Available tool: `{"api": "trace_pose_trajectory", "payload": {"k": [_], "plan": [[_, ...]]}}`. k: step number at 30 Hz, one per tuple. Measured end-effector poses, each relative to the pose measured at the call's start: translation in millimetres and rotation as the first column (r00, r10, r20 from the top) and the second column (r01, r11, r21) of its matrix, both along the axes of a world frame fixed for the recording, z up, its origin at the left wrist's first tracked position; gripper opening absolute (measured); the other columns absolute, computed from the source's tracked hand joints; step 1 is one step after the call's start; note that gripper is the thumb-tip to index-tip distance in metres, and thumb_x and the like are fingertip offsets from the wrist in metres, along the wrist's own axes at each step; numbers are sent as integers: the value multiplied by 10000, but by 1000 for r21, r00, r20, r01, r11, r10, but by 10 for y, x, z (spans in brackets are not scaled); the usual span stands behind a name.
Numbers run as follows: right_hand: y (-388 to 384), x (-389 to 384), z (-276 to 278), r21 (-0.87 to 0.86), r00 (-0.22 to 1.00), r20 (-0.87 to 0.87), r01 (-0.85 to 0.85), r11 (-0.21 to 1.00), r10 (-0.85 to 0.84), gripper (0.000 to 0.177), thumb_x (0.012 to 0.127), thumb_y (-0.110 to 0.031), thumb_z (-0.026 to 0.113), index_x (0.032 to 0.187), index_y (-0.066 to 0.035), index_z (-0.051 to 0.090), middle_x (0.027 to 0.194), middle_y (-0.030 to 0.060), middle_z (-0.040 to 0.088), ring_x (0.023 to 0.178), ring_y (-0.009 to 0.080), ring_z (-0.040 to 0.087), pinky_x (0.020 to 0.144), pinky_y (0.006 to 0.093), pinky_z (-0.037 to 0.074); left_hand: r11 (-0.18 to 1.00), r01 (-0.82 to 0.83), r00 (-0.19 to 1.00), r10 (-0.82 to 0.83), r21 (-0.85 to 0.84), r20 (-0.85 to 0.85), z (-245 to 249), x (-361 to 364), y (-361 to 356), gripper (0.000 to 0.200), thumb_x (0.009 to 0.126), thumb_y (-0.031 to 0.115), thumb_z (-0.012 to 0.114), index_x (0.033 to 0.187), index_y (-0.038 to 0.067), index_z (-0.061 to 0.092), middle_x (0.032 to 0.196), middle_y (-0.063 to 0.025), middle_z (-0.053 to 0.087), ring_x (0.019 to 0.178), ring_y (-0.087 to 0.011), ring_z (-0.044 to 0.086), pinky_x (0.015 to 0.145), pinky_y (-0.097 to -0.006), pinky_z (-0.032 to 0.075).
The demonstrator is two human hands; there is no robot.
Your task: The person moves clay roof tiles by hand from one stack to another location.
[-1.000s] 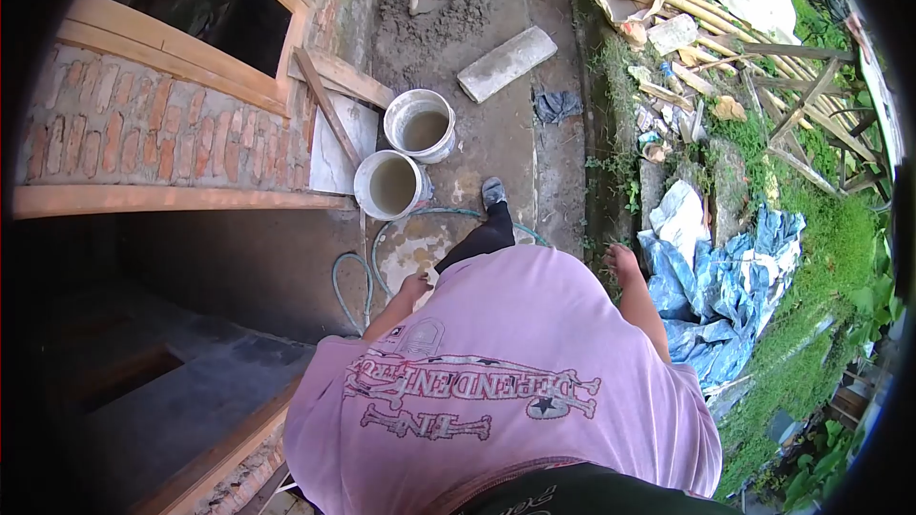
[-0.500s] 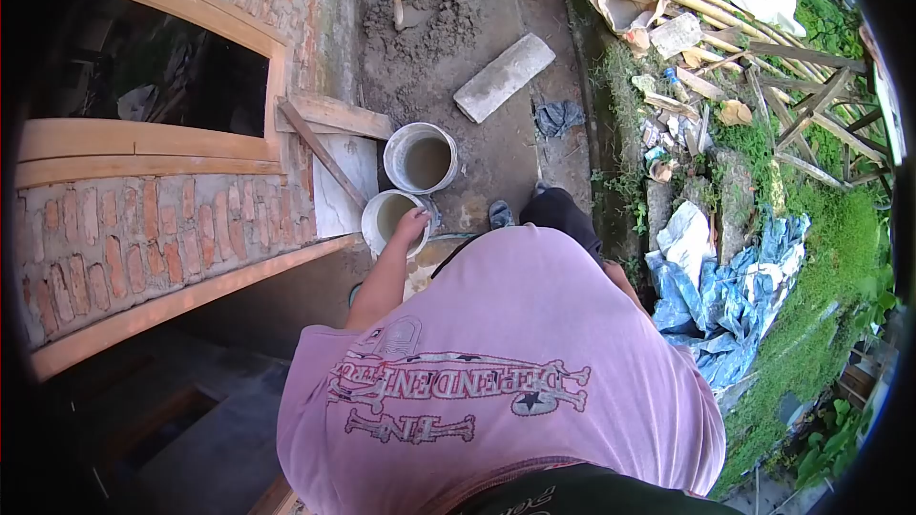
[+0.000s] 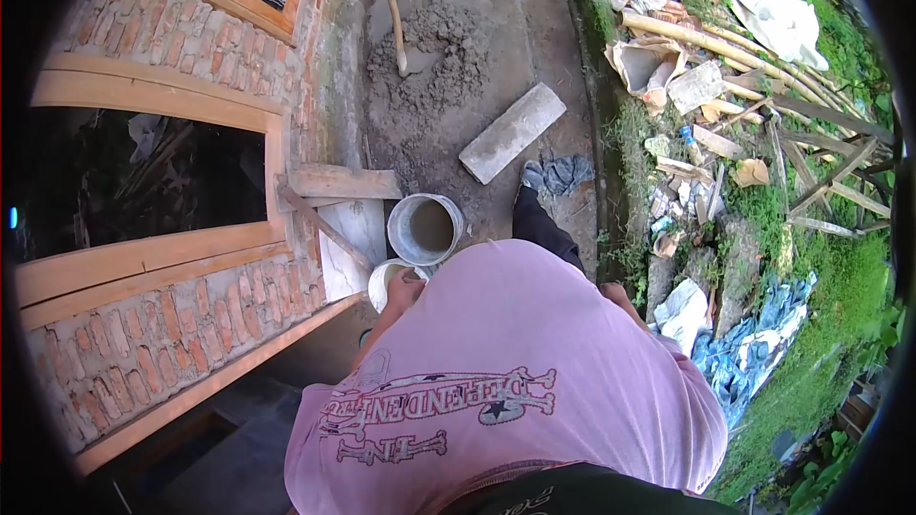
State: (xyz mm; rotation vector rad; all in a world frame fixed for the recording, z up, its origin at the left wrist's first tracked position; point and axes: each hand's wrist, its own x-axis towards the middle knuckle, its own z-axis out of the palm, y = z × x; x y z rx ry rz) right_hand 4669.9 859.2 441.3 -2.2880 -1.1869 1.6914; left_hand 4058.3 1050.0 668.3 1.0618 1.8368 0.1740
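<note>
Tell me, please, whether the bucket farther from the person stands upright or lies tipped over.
The farther bucket is upright: its round mouth faces up, with murky liquid inside.

White round bucket, open side up, partly hidden, just left of frame centre; can't see contents.

My shirt is matt, softly creased cloth. The buckets I see look like dull, smeared plastic; the mortar is lumpy and rough. The stick is smoothish wood, the slab matt concrete, the wall coarse brick, the window glossy glass.
</note>
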Motion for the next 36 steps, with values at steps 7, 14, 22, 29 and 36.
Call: {"api": "trace_pose_trajectory", "payload": {"k": [7,14,22,29,36], "plan": [[2662,231,966,-69,812,-173,554,829,-557,146,910,-256,588,988,-139,627,780,-27,578,659,133,523,575,329,390,997,50,999,-50,60,4,18,269,1554,456,1031,351,494,1280,-14,610,779,-71,695,695,-176,685,702,-310,533],[4083,732,1281,176,821,-254,559,810,-511,432,926,-232,586,1325,-69,568,954,17,671,781,120,614,602,286,448,988,-45,984,19,146,174,-497,584,2379,379,989,243,568,1254,-24,618,1140,-192,682,990,-216,677,873,-366,528],[3935,850,1438,-152,618,-236,738,657,-750,371,925,-271,572,1241,-84,626,974,11,666,805,132,622,589,306,443,932,-21,792,236,-361,563,-1367,679,2882,356,941,246,623,1161,-32,645,1058,-162,687,1015,-232,658,868,-371,519],[4501,1038,1244,-114,910,-158,370,922,-384,289,917,-275,569,1147,-122,655,955,11,668,761,142,615,576,329,450,670,206,426,595,-713,681,-1786,597,4163,348,918,249,652,1121,-33,654,1032,-151,686,995,-231,660,842,-369,522],[6268,1693,816,-261,625,-105,733,628,-773,330,917,-284,553,1173,-95,637,990,60,671,736,199,611,605,391,464,957,205,959,-155,-205,236,-1152,1432,6534,388,930,222,565,1249,7,615,1090,-137,679,966,-213,656,745,-354,542]]}}
